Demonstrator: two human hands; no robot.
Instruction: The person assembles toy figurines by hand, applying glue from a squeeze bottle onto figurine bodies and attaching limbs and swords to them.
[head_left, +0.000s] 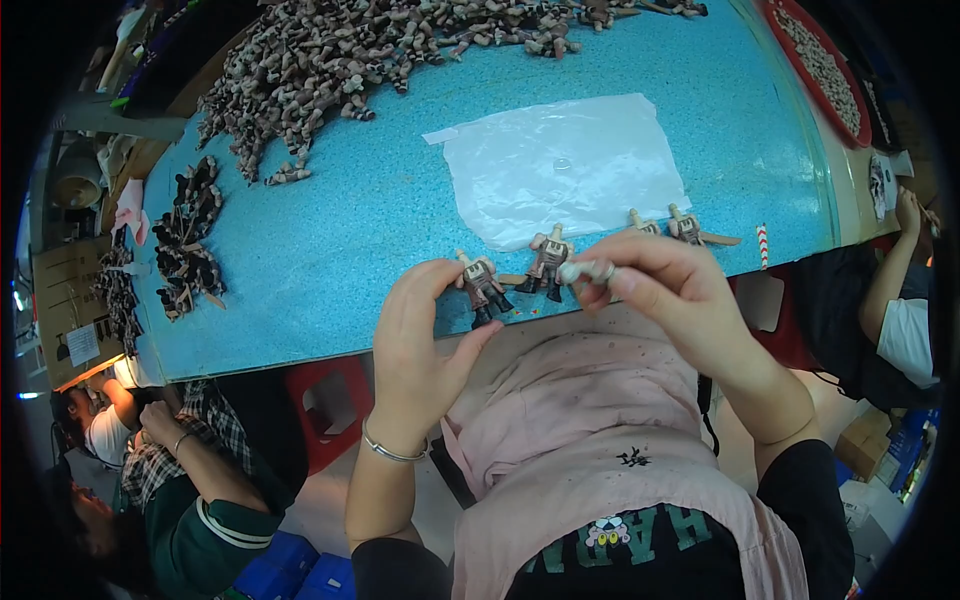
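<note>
At the table's near edge, my left hand [412, 345] closes thumb and fingers around a small toy figure [478, 280] with a brown body and dark boots. My right hand [685, 300] pinches a small pale piece [587, 271] between thumb and fingertips; its exact kind is hard to make out. Another headless-looking toy figure [548, 256] lies between the two hands. Beyond my right hand are two more similar figures, one partly hidden [642, 222] and one beside it [686, 225].
A clear plastic sheet [560, 165] lies on the blue table [350, 240]. Many small parts form a heap [320, 65] at the far left, with a dark pile [188, 235] nearer. A red tray [862, 125] holds pale pieces at far right. People sit on both sides.
</note>
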